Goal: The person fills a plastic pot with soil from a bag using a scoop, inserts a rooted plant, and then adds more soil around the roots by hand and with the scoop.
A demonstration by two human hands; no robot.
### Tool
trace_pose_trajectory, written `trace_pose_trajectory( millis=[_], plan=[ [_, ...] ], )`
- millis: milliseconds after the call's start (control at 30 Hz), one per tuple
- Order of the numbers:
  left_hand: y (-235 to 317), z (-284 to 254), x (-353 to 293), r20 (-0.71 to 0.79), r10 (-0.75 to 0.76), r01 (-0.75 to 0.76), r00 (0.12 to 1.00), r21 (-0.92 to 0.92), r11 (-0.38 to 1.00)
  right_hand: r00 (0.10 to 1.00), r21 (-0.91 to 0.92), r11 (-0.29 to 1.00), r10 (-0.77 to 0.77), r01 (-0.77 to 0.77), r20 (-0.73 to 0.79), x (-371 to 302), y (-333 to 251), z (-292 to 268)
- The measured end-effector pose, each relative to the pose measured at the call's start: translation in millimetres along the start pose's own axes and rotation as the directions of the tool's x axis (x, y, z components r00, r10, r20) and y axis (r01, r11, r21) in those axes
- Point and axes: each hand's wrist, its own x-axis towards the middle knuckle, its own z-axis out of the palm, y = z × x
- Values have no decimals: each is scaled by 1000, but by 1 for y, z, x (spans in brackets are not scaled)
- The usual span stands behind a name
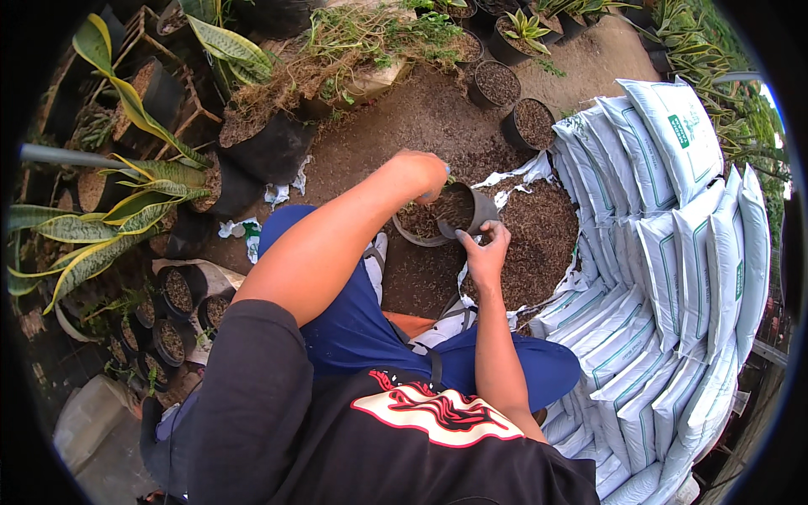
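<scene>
Between my knees, a small dark plant pot (476, 208) is tipped on its side over a round container of soil (423, 242). My right hand (486, 254) grips the pot's near edge, thumb and fingers closed on its wall. My left hand (423, 175) is curled shut at the pot's far side. A bit of green shows beside its fingers, but what they hold is hidden. To the right of the pot, a heap of dark potting mix (539, 240) lies on a torn white bag (528, 172).
White filled sacks (652, 227) are stacked high at my right. Two soil-filled pots (532, 126) stand beyond the heap. Uprooted dry plants (337, 50) lie at the back. Potted snake plants (160, 189) and several small pots (178, 290) crowd my left.
</scene>
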Motion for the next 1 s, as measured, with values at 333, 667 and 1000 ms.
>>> trace_pose_trajectory(
  millis=[333, 667, 1000],
  plan=[
    [-3, 3, 5, -13, 2, -2, 1000, -1, 1000, 997, 48, 999, 21, -25, 72, -5, -34, 6],
    [-3, 4, 8, -59, 25, -25, 998, -10, 1000, 999, 149, 989, -1, -5, 37, -10, -49, 23],
    [-1, -2, 9, -26, 3, -3, 1000, 6, 1000, 995, 95, 994, -59, 51, 80, -2, -48, 32]
  ],
)
